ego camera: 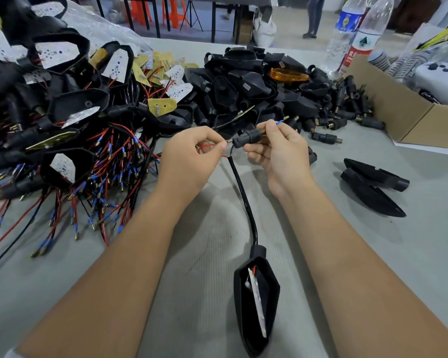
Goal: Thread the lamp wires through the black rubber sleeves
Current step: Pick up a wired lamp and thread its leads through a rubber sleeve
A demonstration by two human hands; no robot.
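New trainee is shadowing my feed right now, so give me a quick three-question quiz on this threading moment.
1. True or false: the right hand holds the black rubber sleeve.
2. Which colour wire loops by the left hand? A red, B green, C white.
3. Fill in: the lamp housing lies ____ the two forearms.

Key: 1 true; 2 A; 3 between.

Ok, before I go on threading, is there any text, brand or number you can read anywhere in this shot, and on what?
Nothing reads cleanly.
Red bottle label: white characters and a green emblem, too blurred to read.
Blue bottle label: a yellow logo, text illegible.
Small stickers on the black housings: too small to read.
Yellow and black printed item, right edge: print unreadable.
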